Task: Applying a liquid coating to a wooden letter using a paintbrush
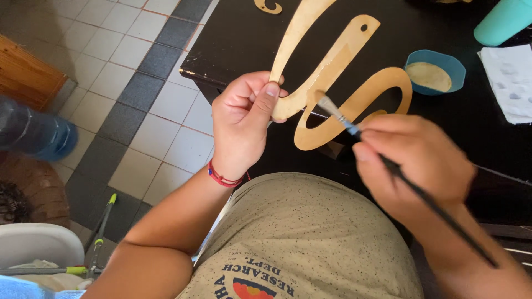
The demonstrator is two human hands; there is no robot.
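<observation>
My left hand (243, 122) grips the lower bend of a curved wooden cut-out (332, 61) painted a pale gold, holding it up over the edge of a black table (244, 39). My right hand (415, 160) holds a thin black-handled paintbrush (354, 130) with a blue ferrule. The bristles touch the wood near the middle curve. A red string bracelet sits on my left wrist.
A small blue bowl (435, 72) of pale gold paint stands on the table to the right. A turquoise cup (504, 22) and a white paper towel (510, 80) lie further right. A blue water bottle (33, 133) and a white chair (39, 243) stand on the tiled floor at left.
</observation>
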